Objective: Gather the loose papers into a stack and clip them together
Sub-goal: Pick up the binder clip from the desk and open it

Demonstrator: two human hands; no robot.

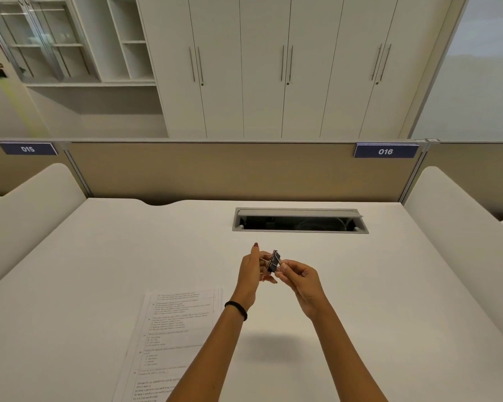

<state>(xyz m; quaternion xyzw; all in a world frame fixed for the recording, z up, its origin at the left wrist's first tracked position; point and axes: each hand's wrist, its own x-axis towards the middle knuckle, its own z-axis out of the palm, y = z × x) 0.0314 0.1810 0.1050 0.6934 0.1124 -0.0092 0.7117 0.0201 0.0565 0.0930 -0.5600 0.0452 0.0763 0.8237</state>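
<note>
Both hands pinch one black binder clip in the air above the worktop: the left hand on its wire levers, the right hand on its body. The papers lie flat below and left, long axis running away from the person, nearer the left hand. They look thin, printed and limp; the clip is hard, springy metal.

A blue sign on the divider's top edge, far left, says 015. Another blue sign toward the right says 016. The words on the papers are too small to read.
</note>
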